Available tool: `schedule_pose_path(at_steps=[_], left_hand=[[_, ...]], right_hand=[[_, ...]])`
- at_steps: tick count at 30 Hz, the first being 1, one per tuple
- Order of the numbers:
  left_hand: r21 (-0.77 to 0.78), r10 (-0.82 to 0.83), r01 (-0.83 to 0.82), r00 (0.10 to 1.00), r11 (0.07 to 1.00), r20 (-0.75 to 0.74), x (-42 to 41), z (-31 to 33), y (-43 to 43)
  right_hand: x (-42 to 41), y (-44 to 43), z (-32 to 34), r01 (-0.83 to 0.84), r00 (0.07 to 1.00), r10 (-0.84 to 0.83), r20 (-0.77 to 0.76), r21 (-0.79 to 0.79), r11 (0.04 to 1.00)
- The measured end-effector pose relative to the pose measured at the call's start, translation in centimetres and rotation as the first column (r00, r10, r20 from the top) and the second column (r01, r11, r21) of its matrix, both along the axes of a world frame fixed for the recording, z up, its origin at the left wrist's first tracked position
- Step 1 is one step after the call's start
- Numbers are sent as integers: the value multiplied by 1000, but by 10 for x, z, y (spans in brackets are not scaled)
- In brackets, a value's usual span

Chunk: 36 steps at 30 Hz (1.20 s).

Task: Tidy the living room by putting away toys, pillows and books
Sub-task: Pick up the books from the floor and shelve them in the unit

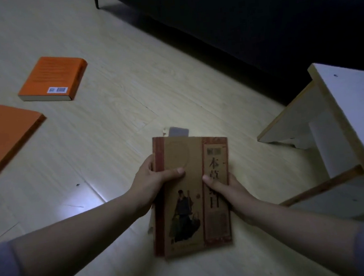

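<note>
A tan book (188, 207) with red bands, dark characters and a robed figure on its cover is held above the pale wood floor. My left hand (152, 181) grips its left edge, thumb on the cover. My right hand (222, 187) grips its right edge, thumb across the title band. A grey bookmark (178, 131) sticks out of the top. Two orange books lie on the floor: a thick orange book (52, 78) at upper left and a flat orange book (4, 136) at the left edge.
A small white wooden shelf unit (337, 130) with pale wood edges stands at the right, its open compartments facing me. A dark sofa (243, 19) on thin legs runs across the top right. The room is dim.
</note>
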<state>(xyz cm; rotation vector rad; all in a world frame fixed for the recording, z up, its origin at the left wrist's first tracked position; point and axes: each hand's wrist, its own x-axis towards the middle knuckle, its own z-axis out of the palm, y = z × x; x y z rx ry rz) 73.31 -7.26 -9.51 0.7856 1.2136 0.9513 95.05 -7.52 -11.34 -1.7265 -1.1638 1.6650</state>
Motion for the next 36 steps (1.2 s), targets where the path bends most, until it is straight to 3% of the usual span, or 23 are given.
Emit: schedule_pose_path(at_steps=[4, 9, 13, 22, 30, 36], left_hand=[[244, -44, 69, 993, 967, -108, 12, 32, 7], [374, 17, 74, 972, 924, -234, 15, 41, 14], [404, 41, 78, 959, 911, -279, 16, 34, 17], [381, 55, 65, 953, 922, -297, 9, 21, 17], [341, -62, 178, 943, 923, -326, 15, 16, 20], [319, -51, 144, 958, 937, -281, 18, 9, 21]], right_hand=[[18, 11, 27, 19, 993, -13, -115, 53, 998], [27, 15, 46, 49, 994, -82, 72, 381, 923], [27, 16, 48, 32, 993, -84, 84, 487, 873], [22, 9, 38, 23, 999, -43, 32, 462, 886], [27, -2, 28, 34, 999, -44, 17, 383, 923], [24, -1, 29, 123, 984, -88, -158, 229, 966]])
